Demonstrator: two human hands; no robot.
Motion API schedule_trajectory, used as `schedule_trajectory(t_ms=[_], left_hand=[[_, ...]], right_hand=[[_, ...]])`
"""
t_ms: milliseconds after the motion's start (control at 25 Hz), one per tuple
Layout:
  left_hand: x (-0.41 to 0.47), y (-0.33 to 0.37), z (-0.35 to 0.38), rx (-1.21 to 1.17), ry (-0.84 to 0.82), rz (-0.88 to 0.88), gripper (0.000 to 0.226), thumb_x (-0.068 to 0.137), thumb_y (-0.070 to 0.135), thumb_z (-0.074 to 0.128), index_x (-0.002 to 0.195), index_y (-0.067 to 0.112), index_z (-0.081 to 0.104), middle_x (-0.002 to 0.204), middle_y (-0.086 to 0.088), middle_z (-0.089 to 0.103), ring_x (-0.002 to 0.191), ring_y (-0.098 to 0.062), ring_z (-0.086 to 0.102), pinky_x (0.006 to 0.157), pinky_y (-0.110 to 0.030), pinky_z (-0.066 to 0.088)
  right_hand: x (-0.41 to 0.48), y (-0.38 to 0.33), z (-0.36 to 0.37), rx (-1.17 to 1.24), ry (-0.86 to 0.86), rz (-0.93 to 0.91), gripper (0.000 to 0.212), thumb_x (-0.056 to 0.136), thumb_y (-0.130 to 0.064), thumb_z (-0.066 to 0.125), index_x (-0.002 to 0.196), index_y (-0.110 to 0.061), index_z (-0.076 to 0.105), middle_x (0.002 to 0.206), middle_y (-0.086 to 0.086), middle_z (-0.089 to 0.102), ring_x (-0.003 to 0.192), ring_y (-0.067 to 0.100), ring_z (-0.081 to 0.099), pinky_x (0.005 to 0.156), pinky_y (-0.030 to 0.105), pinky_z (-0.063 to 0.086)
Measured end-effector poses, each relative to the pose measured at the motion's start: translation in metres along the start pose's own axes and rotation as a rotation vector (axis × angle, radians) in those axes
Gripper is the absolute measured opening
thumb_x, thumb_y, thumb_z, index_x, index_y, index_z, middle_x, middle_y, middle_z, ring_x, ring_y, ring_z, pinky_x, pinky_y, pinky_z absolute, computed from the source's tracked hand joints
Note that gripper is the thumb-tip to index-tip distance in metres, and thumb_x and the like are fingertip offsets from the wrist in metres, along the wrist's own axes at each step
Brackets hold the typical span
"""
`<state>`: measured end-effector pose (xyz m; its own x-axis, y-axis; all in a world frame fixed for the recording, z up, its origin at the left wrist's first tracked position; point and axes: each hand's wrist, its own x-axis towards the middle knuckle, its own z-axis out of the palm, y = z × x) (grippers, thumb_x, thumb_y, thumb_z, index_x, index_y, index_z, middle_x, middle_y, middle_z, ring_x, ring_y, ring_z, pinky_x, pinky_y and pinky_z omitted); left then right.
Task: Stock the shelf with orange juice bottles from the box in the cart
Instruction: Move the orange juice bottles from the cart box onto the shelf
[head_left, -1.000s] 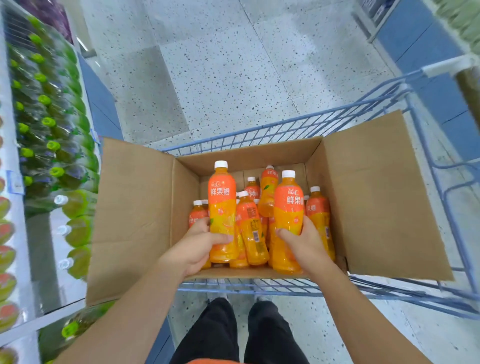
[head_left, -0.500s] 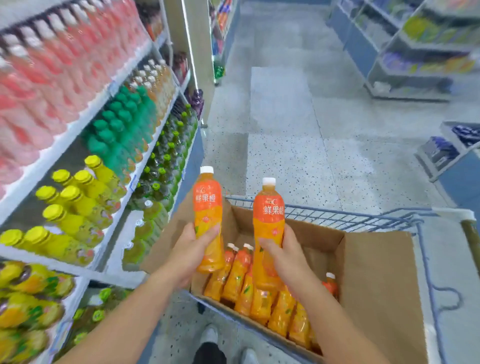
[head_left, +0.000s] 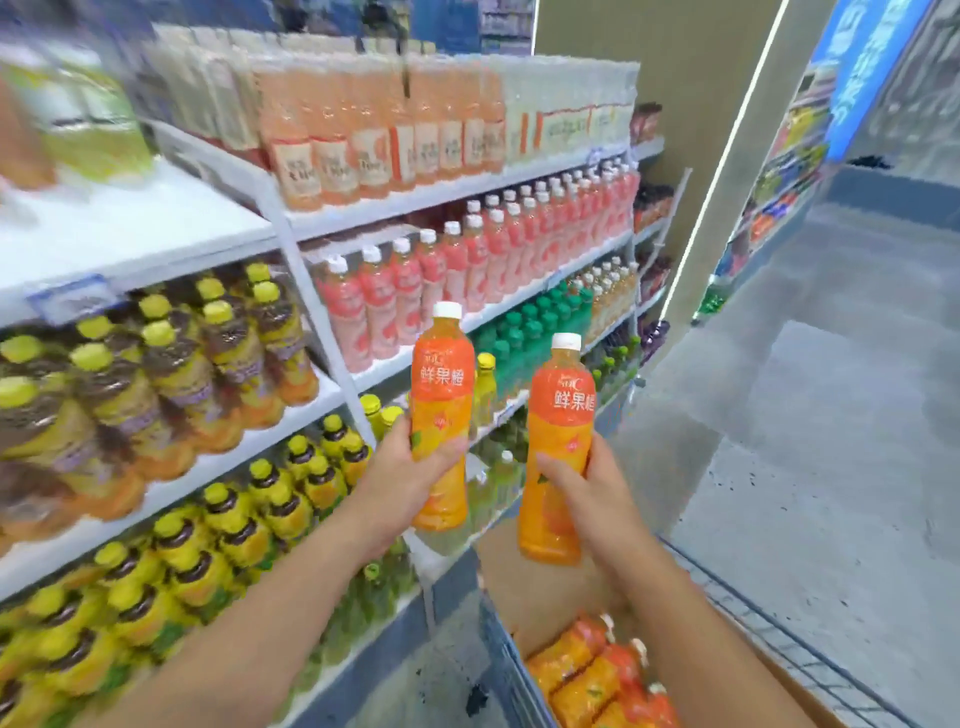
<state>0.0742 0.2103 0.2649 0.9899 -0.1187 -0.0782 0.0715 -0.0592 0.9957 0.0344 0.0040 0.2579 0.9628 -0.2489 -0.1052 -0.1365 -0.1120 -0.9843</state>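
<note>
I've got my left hand wrapped round one orange juice bottle and my right hand round a second bottle, both upright just above the box, neither on the shelf yet, with a whole pile of bottles left inside the box.

Two hands, two held orange juice bottles, one cardboard box, one cart
</note>
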Motion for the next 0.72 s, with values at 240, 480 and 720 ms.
schedule_trajectory(t_ms=[240, 480, 720], left_hand=[[-0.045, 0.034, -0.138, -0.002, 0.262, 0.125, 0.043, 0.085, 0.044, 0.072, 0.124, 0.034, 0.056, 0.111, 0.009, 0.073, 0.097, -0.011, 0.072, 0.078, -0.033, 0.058], [-0.093, 0.061, -0.275, 0.024, 0.481, 0.19, 0.031, 0.09, 0.038, 0.072, 0.118, 0.033, 0.059, 0.107, 0.002, 0.074, 0.095, -0.02, 0.074, 0.079, -0.042, 0.06], [-0.132, 0.088, -0.403, 0.077, 0.655, 0.293, 0.032, 0.087, 0.035, 0.076, 0.116, 0.032, 0.064, 0.102, 0.009, 0.076, 0.093, -0.011, 0.073, 0.076, -0.031, 0.058]], right_hand=[[0.003, -0.078, 0.121, -0.008, -0.321, -0.192, 0.035, 0.092, -0.031, 0.068, 0.124, -0.029, 0.055, 0.111, -0.002, 0.07, 0.098, 0.018, 0.07, 0.083, 0.04, 0.057], [-0.028, -0.138, 0.265, 0.025, -0.512, -0.329, 0.037, 0.09, -0.032, 0.071, 0.124, -0.029, 0.057, 0.109, -0.002, 0.072, 0.098, 0.018, 0.071, 0.088, 0.048, 0.059], [-0.061, -0.192, 0.404, 0.03, -0.674, -0.45, 0.037, 0.092, -0.034, 0.07, 0.126, -0.033, 0.055, 0.108, -0.009, 0.071, 0.095, 0.009, 0.071, 0.08, 0.033, 0.059]])
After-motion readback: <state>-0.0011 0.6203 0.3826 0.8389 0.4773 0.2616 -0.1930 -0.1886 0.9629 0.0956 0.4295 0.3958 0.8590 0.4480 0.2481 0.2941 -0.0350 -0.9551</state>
